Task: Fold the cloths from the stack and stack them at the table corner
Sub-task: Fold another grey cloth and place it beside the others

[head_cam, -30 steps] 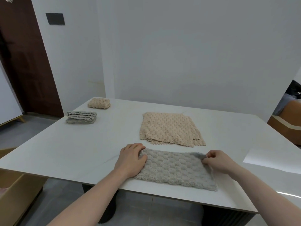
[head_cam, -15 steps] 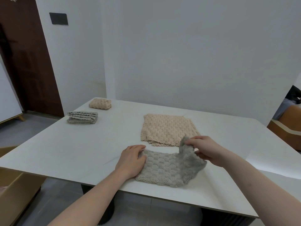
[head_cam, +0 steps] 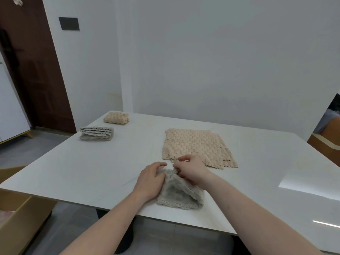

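On the white table [head_cam: 92, 172], near its front edge, the left hand [head_cam: 150, 181] presses flat on the grey cloth [head_cam: 179, 196] while the right hand [head_cam: 193, 170] pinches its folded-over edge. Beige stack [head_cam: 195, 146] lies just behind; white wall [head_cam: 220, 61] beyond.

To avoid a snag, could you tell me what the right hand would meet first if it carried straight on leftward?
Probably the left hand, pressing the grey cloth right beside the right hand.

At lower centre of the frame, my left hand [head_cam: 150, 181] pressed the grey cloth [head_cam: 179, 195] on the bench [head_cam: 92, 172]; my right hand [head_cam: 192, 170] pinched its folded-over edge.
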